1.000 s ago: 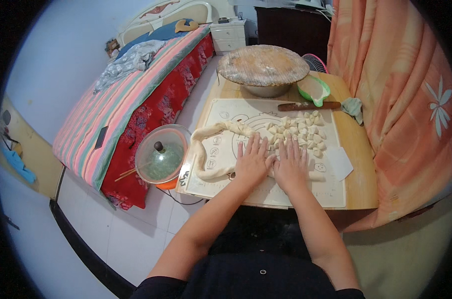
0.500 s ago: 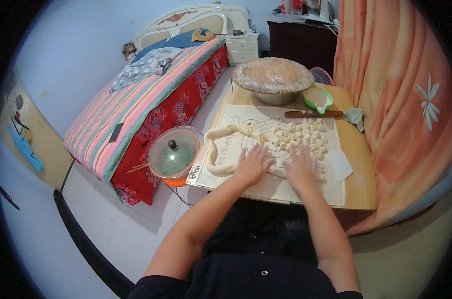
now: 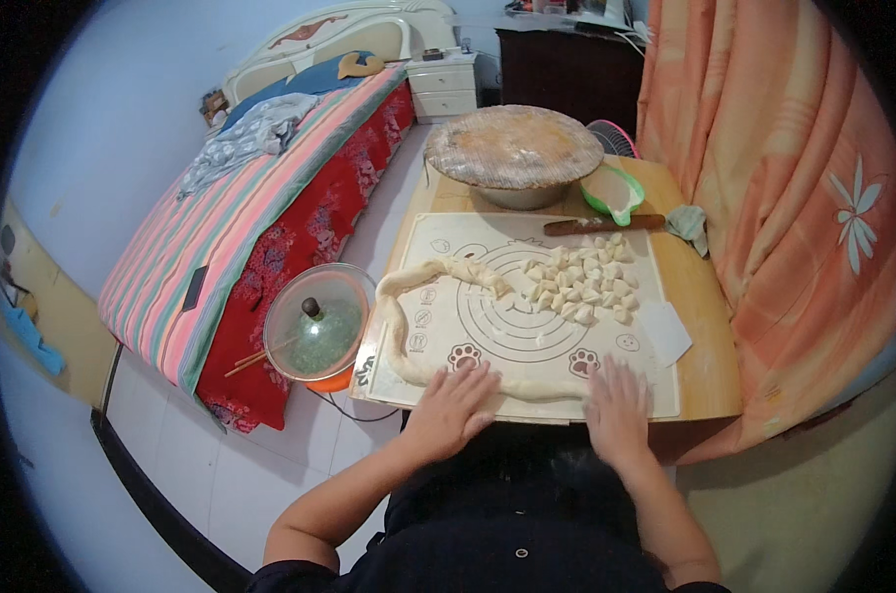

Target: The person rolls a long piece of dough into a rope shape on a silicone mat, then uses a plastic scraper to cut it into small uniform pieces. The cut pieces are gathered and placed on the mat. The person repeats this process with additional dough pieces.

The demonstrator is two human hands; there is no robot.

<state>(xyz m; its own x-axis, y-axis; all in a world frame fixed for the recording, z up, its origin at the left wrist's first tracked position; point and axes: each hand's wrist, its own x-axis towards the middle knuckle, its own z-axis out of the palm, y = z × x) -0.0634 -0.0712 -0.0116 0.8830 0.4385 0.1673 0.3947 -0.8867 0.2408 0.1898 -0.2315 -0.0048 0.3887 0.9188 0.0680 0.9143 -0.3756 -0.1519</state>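
A long dough rope (image 3: 542, 386) runs along the near edge of the pale printed mat (image 3: 448, 331), bends up the left side and curls back to the right. My left hand (image 3: 455, 408) lies palm down with fingers out over the near stretch of rope. At that stretch's right end, my right hand (image 3: 619, 406) rests with fingers stretched, covering the tip. Several small cut dough pieces (image 3: 579, 278) are gathered on the mat's far right. Beyond them lies a wooden rolling pin (image 3: 603, 225). To their right is a white flat scraper (image 3: 664, 333).
At the back of the wooden table (image 3: 708, 341) stands a large bowl (image 3: 515, 158) topped with plastic wrap, beside a green-rimmed bowl (image 3: 614, 193) and a crumpled cloth (image 3: 687, 227). A glass-lidded pot (image 3: 317, 321) stands left, near the bed (image 3: 260, 222). An orange curtain (image 3: 764, 198) hangs right.
Both hands have drawn back toward the mat's near edge and moved farther apart. The near stretch of dough rope has come nearer with them. The view has shifted slightly.
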